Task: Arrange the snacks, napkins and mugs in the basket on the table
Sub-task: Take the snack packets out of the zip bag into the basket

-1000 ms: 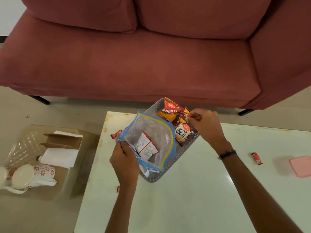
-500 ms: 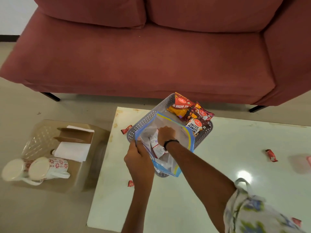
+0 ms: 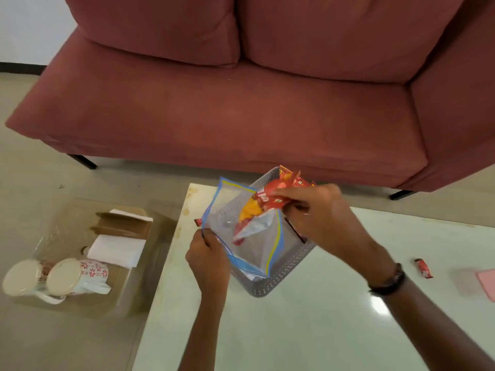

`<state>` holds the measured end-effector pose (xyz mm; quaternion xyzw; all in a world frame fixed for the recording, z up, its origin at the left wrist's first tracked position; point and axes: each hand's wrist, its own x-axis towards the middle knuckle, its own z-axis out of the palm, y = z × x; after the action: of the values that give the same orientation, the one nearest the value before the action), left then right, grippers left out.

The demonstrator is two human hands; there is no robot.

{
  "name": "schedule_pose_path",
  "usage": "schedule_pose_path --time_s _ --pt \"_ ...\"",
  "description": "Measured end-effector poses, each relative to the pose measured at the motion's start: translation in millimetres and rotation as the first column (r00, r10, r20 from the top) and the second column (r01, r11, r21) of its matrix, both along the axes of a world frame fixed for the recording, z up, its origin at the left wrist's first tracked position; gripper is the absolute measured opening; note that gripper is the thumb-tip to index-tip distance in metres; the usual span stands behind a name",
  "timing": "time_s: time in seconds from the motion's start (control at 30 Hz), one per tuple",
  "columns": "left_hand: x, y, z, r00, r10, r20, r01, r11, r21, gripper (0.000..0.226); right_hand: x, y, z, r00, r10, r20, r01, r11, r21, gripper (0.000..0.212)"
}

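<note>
A grey perforated basket (image 3: 278, 286) stands on the white table (image 3: 308, 330) near its far left corner. My left hand (image 3: 207, 259) pinches the lower left edge of a clear zip bag (image 3: 257, 247) with blue and yellow trim, held over the basket. My right hand (image 3: 317, 212) grips a red and orange snack packet (image 3: 257, 210), which hangs into the bag's mouth. More red packets (image 3: 288, 175) show at the basket's far end. Two floral mugs (image 3: 61, 279) and white napkins (image 3: 116, 249) lie in a clear box on the floor at left.
A dark red sofa (image 3: 241, 108) stands just behind the table. A small red candy (image 3: 423, 268) and a pink item (image 3: 487, 283) lie on the table at right. Another red candy (image 3: 198, 222) peeks out at the table's left edge behind the bag.
My right hand has come out of the zip bag and now grips a red snack packet at the bag's mouth. The small sachets seen in the bag earlier no longer show.
</note>
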<state>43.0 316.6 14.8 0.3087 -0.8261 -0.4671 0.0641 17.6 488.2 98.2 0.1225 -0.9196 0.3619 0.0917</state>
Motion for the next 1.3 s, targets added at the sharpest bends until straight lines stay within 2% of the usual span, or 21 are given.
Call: schedule_pose_path --time_s 0.13,0.27,0.3,0.37,0.47,0.53,0.7,0.83,0.93,1.07,1.3 --pt "-4 -10 -3 0.998 0.052 0.025 -0.053 0.998 0.035 0.039 -9 29 39 0.994 -0.078 0.078 0.090 0.982 -0.168 0.036" --pt "2 -18 -6 0.997 0.066 0.051 -0.067 0.998 0.018 0.043 -34 50 42 0.974 -0.154 0.163 0.208 0.894 -0.397 0.029" --pt "4 -19 -6 0.997 0.062 0.049 -0.063 0.998 0.016 0.042 -43 52 34 0.963 -0.195 0.187 0.253 0.892 -0.375 0.030" --pt "8 -20 -9 0.997 0.054 0.052 -0.055 0.998 0.017 0.042 -61 52 4 0.942 -0.267 0.204 0.307 0.930 -0.203 0.030" --pt "11 -19 -9 0.998 0.032 0.056 -0.033 0.999 0.013 0.043 -86 49 -66 0.933 -0.221 0.286 0.212 0.975 0.063 0.021" --pt "12 -18 -8 0.998 0.015 0.056 -0.016 1.000 0.021 0.042 -95 48 -111 0.916 -0.194 0.351 0.146 0.977 0.157 0.024" --pt "11 -18 -9 1.000 -0.018 0.011 0.017 1.000 0.007 0.039 -112 45 -178 0.884 -0.182 0.430 0.134 0.981 0.139 0.028" --pt "10 -18 -11 1.000 -0.021 -0.001 0.021 1.000 -0.006 0.040 -124 51 -209 0.869 -0.160 0.469 0.106 0.985 0.139 0.029" --pt "9 -13 -9 1.000 -0.013 -0.004 0.013 1.000 0.014 0.035 -122 59 -228 0.856 -0.151 0.494 0.079 0.983 0.165 0.042" --pt "7 -9 -8 1.000 -0.018 -0.004 0.018 0.999 0.030 0.033 -116 66 -241 0.865 -0.179 0.468 0.101 0.977 0.188 0.047" --pt "5 -5 -15 0.999 -0.036 -0.004 0.036 0.998 0.047 0.037 -114 67 -232 0.899 -0.204 0.388 0.151 0.975 0.162 0.039"
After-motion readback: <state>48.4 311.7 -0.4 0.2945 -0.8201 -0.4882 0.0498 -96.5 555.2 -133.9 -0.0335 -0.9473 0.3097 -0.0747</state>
